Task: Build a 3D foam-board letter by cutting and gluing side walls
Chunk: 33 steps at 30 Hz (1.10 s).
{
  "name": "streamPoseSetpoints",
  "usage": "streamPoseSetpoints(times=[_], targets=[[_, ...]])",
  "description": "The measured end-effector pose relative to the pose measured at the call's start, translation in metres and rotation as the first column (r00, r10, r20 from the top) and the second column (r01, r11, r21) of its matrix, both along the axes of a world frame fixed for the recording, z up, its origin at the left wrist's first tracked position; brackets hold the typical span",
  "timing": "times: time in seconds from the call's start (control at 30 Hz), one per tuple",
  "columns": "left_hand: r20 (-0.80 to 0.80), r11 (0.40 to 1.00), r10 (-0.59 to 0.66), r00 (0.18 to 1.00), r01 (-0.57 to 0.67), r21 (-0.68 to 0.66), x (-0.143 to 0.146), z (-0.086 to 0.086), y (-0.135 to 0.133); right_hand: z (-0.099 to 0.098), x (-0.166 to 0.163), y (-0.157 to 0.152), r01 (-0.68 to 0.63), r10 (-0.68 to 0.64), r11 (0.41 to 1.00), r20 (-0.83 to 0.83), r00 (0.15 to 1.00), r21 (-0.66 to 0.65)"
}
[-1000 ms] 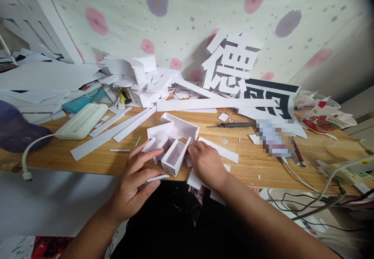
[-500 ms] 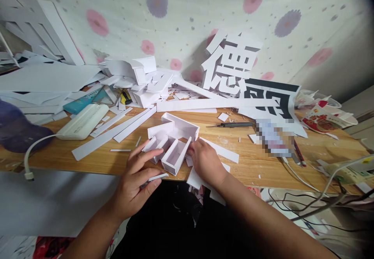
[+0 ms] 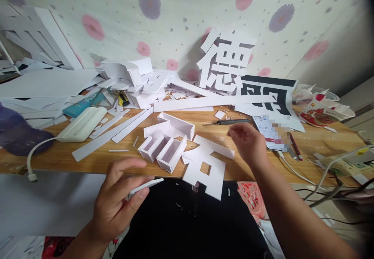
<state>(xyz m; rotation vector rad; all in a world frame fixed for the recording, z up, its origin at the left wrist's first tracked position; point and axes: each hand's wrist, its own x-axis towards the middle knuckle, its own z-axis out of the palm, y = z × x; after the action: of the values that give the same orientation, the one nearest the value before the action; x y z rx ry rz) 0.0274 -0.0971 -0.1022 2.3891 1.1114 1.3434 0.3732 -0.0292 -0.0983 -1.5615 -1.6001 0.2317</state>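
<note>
A small white foam-board strip point(image 3: 147, 185) is pinched between the thumb and fingers of my left hand point(image 3: 117, 200), at the table's front edge. Just beyond it stands a white hollow letter shape point(image 3: 172, 154) with upright walls, touched by neither hand. Right of that lies a flat white cut-out point(image 3: 214, 167) with a square hole, overhanging the edge. My right hand point(image 3: 249, 142) hovers over the table close to a dark craft knife point(image 3: 224, 122). Its fingers are bent and slightly blurred, and their tips are partly hidden.
A phone point(image 3: 267, 132) with a cable lies right of my right hand, beside a pencil point(image 3: 295, 146). Long white strips point(image 3: 112, 134) and a white power bank point(image 3: 83, 124) are on the left. Behind stand a finished white character point(image 3: 228, 62), foam scraps and a paper bowl point(image 3: 321, 111).
My right hand has left the hollow letter and moved right, towards the craft knife. My left hand has drawn back down and left with the strip. The flat cut-out is now uncovered.
</note>
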Motion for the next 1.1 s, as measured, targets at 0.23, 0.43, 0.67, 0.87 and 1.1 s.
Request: streamPoseSetpoints(times=[0.23,0.43,0.67,0.87,1.1], targets=[[0.211,0.926,0.057,0.976,0.027,-0.375,0.043,-0.009,-0.034,0.005,-0.017,-0.055,-0.169,0.169,0.986,0.012,0.986,0.012],[0.499,0.636,0.287,0.818,0.227,-0.737,0.079,-0.017,-0.04,0.002,-0.092,-0.107,-0.674,0.587,0.731,-0.404,0.701,-0.109],[0.438,0.638,0.199,0.877,0.223,-0.737,0.082,-0.008,-0.037,-0.002,-0.082,-0.098,-0.596,0.516,0.798,-0.411,0.751,-0.089],[0.15,0.835,0.113,0.982,-0.011,-0.551,0.076,0.003,-0.026,0.007,-0.078,-0.088,-0.63,0.602,0.771,-0.216,0.769,-0.092],[-0.031,0.958,0.249,0.968,-0.242,0.152,0.049,0.016,0.009,-0.007,-0.092,-0.048,-0.262,0.206,0.939,-0.246,0.947,-0.221]])
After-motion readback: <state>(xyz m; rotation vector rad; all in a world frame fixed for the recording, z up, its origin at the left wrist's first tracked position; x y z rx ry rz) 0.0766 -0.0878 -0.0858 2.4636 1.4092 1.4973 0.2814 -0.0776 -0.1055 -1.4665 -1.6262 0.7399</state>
